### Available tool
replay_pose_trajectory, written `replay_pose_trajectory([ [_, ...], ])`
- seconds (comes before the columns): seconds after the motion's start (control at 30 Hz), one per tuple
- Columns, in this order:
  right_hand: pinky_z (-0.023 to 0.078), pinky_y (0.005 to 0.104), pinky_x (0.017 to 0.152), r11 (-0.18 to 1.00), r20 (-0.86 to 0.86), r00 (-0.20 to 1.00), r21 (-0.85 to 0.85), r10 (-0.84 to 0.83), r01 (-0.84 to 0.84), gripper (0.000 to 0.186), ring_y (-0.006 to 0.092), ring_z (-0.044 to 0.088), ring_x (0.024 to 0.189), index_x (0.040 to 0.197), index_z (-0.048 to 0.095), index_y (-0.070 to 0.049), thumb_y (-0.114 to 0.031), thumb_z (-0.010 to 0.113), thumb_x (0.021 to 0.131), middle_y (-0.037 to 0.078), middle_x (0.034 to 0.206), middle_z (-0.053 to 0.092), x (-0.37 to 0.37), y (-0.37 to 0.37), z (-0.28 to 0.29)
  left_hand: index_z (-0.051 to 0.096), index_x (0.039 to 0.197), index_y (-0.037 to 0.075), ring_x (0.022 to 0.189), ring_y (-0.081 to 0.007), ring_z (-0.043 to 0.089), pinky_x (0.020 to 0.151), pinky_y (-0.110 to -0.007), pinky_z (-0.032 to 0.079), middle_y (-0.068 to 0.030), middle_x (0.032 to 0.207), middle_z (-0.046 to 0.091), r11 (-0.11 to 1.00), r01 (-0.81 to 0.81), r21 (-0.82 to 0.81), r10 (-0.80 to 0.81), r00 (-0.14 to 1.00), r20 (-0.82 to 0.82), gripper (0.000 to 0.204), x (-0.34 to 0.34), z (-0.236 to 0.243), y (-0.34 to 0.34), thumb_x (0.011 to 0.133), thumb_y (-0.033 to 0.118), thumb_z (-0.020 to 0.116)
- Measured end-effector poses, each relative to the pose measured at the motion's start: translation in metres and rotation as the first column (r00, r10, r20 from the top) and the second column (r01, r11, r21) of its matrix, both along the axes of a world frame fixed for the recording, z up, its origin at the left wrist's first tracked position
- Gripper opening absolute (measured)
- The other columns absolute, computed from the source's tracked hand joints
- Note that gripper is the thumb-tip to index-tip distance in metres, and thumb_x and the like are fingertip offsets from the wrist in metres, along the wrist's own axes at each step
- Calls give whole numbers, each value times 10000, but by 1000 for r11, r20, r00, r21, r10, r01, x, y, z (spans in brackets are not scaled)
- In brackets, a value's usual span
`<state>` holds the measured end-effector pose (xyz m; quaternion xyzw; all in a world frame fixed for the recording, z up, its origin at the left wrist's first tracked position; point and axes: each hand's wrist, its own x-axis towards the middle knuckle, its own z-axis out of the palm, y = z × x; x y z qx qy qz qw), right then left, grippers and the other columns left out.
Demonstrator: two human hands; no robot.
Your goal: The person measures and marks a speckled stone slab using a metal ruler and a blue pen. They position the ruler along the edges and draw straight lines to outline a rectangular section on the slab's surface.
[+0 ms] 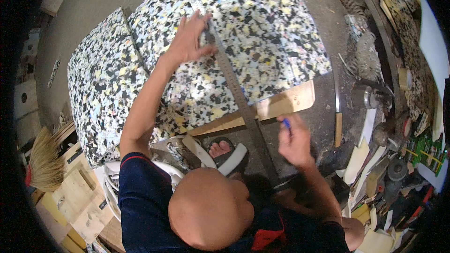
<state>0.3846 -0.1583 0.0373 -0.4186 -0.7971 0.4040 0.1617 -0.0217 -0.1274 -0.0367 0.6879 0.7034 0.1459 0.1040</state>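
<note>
Foam sheet (262,23), speckled black, white and yellow, lies spread on the floor (93,0) ahead of us, with a second piece of the same foam (103,89) just to its left. Across the sheet we see a long metal ruler (229,72) running diagonally from the top of the view down toward our body. Our left hand (190,40) presses flat on the foam, its fingers (199,21) spread apart and touching the ruler's left edge. Our right hand (294,141) hovers near the lower end of the ruler, its fingers closed around a blue pen (286,122) whose tip points up toward the foam's near edge. A wooden board (286,103) sticks out from under that near edge, and the ruler crosses it. A sandalled foot (220,149) shows just below the board. To the right we see a clutter of scraps and tools (389,159); a straw broom (44,161) lies at the lower left beside wooden boxes (79,197).
</note>
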Motion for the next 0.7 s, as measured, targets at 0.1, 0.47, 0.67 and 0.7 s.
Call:
replay_pose_trajectory([
  [0.1, 549, 485, 751, 996, 247, 965, -5, 85, -86, 299, 414, 675, 900, 1092, 590, 16, -161, 683, 868, 238, 1001, 663, 29, -44, -26, 499, 1282, 46, 1437, -352, 348, 1208, -586, 184, -182, 1383, 503, 978, 210, 18, -210, 977, 29, 754, 39, 8, -15, 728, 428, 838],
  [0.47, 547, 498, 690, 957, 551, 783, -152, 290, -248, 261, 417, 676, 793, 967, 622, -26, -217, 734, 827, 191, 857, 663, 69, -36, -26, 489, 811, 78, 682, -274, 583, 670, -416, 466, -66, 713, 560, 952, 299, 68, -270, 921, -280, 748, 33, 101, -52, 598, 755, 723],
  [0.67, 537, 484, 758, 958, 536, 804, -35, 257, -283, 308, 396, 661, 913, 1050, 642, -63, -263, 749, 841, 178, 1046, 624, 70, 21, 15, 601, 927, 50, 763, -263, 639, 735, -412, 495, -103, 783, 643, 976, -212, -53, 196, 956, -217, 779, 65, 158, -160, 630, 752, 758],
  [0.7, 533, 495, 767, 961, 509, 825, -13, 244, -277, 303, 407, 658, 918, 1061, 645, -78, -259, 749, 843, 180, 1051, 623, 70, 26, 10, 696, 1101, 22, 962, -296, 734, 897, -407, 545, -165, 954, 748, 969, -243, -37, 235, 959, -159, 858, 68, 153, -169, 637, 740, 766],
])
